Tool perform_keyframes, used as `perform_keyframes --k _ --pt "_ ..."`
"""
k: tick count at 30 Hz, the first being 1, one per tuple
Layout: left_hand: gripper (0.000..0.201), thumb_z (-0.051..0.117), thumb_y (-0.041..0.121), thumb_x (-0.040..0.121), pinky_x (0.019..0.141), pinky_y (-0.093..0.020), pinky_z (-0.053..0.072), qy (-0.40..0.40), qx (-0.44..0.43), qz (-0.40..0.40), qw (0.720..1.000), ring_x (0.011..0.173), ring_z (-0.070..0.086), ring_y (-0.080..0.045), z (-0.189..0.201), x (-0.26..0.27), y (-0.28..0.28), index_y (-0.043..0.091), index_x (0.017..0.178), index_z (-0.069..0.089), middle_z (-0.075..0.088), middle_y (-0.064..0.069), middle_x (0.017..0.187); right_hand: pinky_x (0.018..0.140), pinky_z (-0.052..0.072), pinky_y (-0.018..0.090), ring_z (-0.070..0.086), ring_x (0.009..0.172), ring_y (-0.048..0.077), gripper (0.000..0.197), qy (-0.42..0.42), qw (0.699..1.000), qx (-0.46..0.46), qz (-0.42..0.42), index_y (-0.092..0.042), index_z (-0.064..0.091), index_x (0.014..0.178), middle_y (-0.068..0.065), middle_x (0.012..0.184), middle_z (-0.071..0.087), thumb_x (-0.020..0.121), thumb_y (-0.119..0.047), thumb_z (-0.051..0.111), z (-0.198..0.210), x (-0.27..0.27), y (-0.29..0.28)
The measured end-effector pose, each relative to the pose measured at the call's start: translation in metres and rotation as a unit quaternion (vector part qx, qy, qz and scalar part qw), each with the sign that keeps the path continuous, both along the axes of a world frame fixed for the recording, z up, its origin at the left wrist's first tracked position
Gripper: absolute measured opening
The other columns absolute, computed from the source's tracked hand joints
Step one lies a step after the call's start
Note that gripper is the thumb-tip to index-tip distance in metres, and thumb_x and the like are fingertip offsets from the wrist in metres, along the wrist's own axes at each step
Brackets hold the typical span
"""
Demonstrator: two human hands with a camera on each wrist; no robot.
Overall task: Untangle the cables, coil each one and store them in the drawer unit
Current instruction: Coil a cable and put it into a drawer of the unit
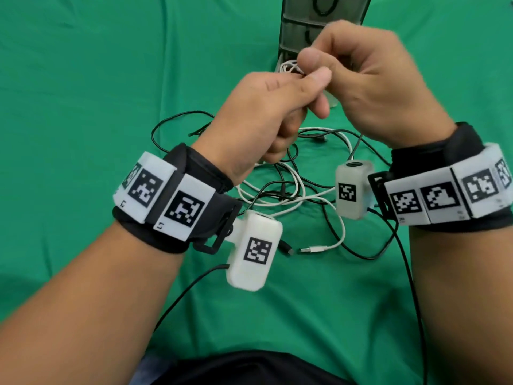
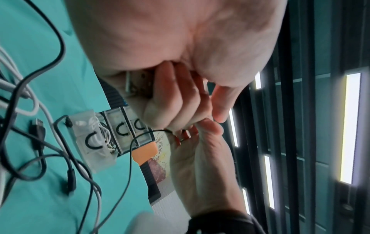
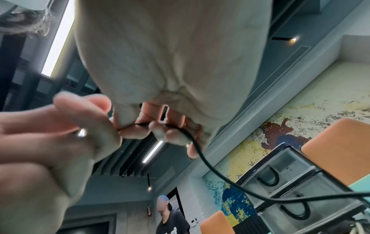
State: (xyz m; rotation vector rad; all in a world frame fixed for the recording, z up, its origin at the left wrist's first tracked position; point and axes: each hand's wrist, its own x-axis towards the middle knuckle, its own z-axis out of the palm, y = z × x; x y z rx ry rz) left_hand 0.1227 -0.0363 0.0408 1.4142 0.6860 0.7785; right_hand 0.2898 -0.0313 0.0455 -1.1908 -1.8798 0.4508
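My left hand [image 1: 277, 101] and right hand [image 1: 361, 73] are raised and meet above the green cloth. Both pinch one thin black cable [image 3: 200, 154] between thumb and fingertips, close together. In the left wrist view that cable [image 2: 131, 150] loops down from the pinch toward the cloth. Under the hands, a tangle of black and white cables [image 1: 288, 187] lies on the cloth, with two USB plugs [image 1: 308, 250] at its near edge. The grey drawer unit [image 1: 305, 26] stands behind the hands. Its bottom drawer [image 2: 94, 137] is pulled out, with a coiled white cable inside.
Green cloth [image 1: 83, 107] covers the table. Black leads from the wrist cameras hang down beside each forearm [image 1: 410, 273]. An orange chair [image 3: 340, 150] stands past the table's far edge, and a person [image 3: 170, 221] stands in the room behind.
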Motion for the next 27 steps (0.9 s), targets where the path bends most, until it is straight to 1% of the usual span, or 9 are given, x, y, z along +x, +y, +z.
perform_keyframes --k 5,8,10,13,16,18,19,21,27 --pt "0.041 0.042 0.025 0.103 0.043 -0.017 0.009 -0.066 -0.065 -0.079 0.993 0.035 0.01 -0.008 0.0 0.006 -0.017 0.01 0.067 0.055 0.022 0.01 0.044 0.061 0.033 0.019 0.039 0.065 0.005 0.021 0.069 0.997 0.032 0.013 -0.017 0.054 0.082 -0.008 0.07 0.044 0.096 -0.031 0.06 0.003 -0.012 -0.008" --pt "0.051 0.037 0.024 0.104 0.043 -0.016 0.01 -0.125 -0.085 -0.107 0.983 0.037 0.008 -0.008 0.005 0.006 -0.022 0.012 0.059 0.054 0.016 0.007 0.045 0.056 0.03 0.015 0.036 0.057 -0.002 0.028 0.123 0.992 0.021 0.018 -0.024 0.046 0.073 -0.018 0.06 0.043 0.098 -0.023 0.057 0.002 -0.018 -0.008" --pt "0.05 0.034 0.025 0.105 0.042 -0.015 0.011 -0.159 -0.074 -0.101 0.979 0.036 0.009 -0.008 0.011 0.006 -0.022 0.012 0.06 0.052 0.015 0.006 0.047 0.054 0.031 0.023 0.038 0.056 0.004 0.035 0.145 0.989 0.004 0.04 -0.029 0.049 0.067 -0.018 0.057 0.047 0.101 -0.02 0.054 0.0 -0.017 -0.006" --pt "0.046 0.03 0.026 0.107 0.04 -0.016 0.011 -0.184 -0.049 -0.059 0.98 0.035 0.011 -0.007 0.019 0.006 -0.017 0.012 0.066 0.045 0.018 0.008 0.047 0.053 0.025 0.042 0.034 0.059 0.022 0.039 0.152 0.986 -0.044 0.058 -0.03 0.055 0.063 0.013 0.067 0.046 0.1 -0.018 0.054 -0.005 -0.014 -0.004" --pt "0.042 0.025 0.024 0.108 0.039 -0.02 0.013 -0.207 -0.023 -0.019 0.978 0.038 0.013 -0.008 0.022 0.011 -0.011 0.011 0.072 0.043 0.021 0.008 0.049 0.047 0.026 0.041 0.035 0.065 0.023 0.039 0.173 0.976 -0.115 0.06 -0.026 0.058 0.066 0.014 0.072 0.043 0.103 -0.021 0.047 -0.013 -0.016 -0.001" --pt "0.038 0.026 0.02 0.108 0.042 -0.024 0.015 -0.236 -0.013 0.011 0.972 0.044 0.014 -0.01 0.023 0.012 -0.006 0.009 0.077 0.045 0.023 0.006 0.053 0.051 0.032 0.034 0.038 0.06 0.02 0.032 0.133 0.978 -0.145 0.069 -0.024 0.061 0.072 0.007 0.065 0.051 0.101 -0.022 0.047 -0.019 -0.014 0.002" --pt "0.035 0.027 0.018 0.108 0.044 -0.025 0.018 -0.253 -0.009 0.027 0.967 0.047 0.016 -0.011 0.024 0.012 -0.003 0.008 0.08 0.046 0.025 0.005 0.055 0.05 0.033 0.027 0.039 0.054 0.012 0.031 0.083 0.982 -0.155 0.068 -0.024 0.06 0.073 -0.01 0.058 0.052 0.101 -0.024 0.047 -0.02 -0.012 0.003" --pt "0.031 0.029 0.015 0.107 0.049 -0.026 0.023 -0.28 -0.006 0.055 0.958 0.05 0.022 -0.011 0.026 0.009 0.005 0.007 0.083 0.047 0.028 0.003 0.059 0.047 0.026 0.012 0.034 0.044 0.0 0.033 -0.009 0.983 -0.173 0.06 -0.024 0.059 0.073 -0.018 0.046 0.042 0.102 -0.031 0.044 -0.018 -0.011 0.002" --pt "0.026 0.033 0.014 0.106 0.054 -0.025 0.031 -0.265 0.028 0.15 0.952 0.055 0.03 -0.012 0.017 0.006 0.021 0.007 0.085 0.048 0.03 0.001 0.064 0.047 0.027 0.019 0.032 0.046 0.006 0.035 -0.12 0.971 -0.204 0.037 -0.016 0.071 0.087 -0.009 0.053 0.035 0.103 -0.036 0.047 -0.001 -0.008 -0.007"
